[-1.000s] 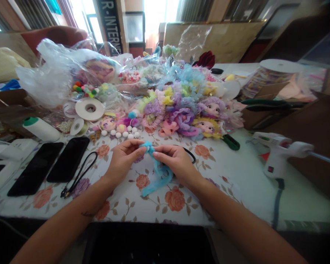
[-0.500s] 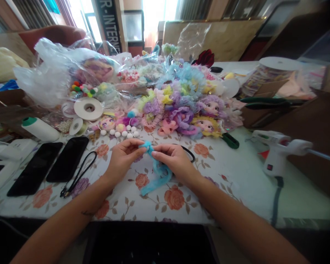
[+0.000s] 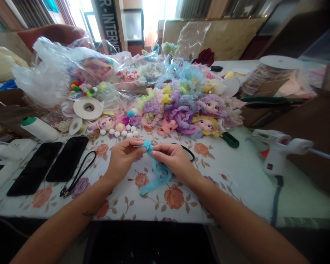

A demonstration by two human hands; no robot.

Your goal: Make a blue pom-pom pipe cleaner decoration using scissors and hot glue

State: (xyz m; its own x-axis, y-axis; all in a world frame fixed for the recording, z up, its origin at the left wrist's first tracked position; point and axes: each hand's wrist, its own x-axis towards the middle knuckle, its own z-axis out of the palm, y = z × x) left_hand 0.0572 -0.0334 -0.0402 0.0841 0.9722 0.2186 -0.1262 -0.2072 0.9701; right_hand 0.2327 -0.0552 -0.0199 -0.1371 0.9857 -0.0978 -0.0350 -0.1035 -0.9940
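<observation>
A light blue fabric ribbon [image 3: 157, 184] is bunched at its upper end between my two hands, and its loose tail curls down onto the flowered tablecloth [image 3: 110, 205]. My left hand [image 3: 123, 157] pinches the bunched end from the left, thumb and fingers together. From the right, my right hand [image 3: 172, 157] pinches the same gathered part with thumb and forefinger. Just behind my right hand a black cord loop [image 3: 189, 152] shows in part. How the ribbon is folded under my fingertips is hidden.
Doll-face trinkets [image 3: 206, 125], ruffled fabric pieces and plastic bags [image 3: 52, 73] pile up at the back. Two black phones [image 3: 67, 159], a strap [image 3: 81, 172], a thread cone [image 3: 40, 129] and a ribbon spool [image 3: 81, 109] lie left. A glue gun [image 3: 277, 150] stands right.
Almost nothing differs. Both hands keep their pinch on the blue ribbon, with only a very slight shift of the fingers and the view.
</observation>
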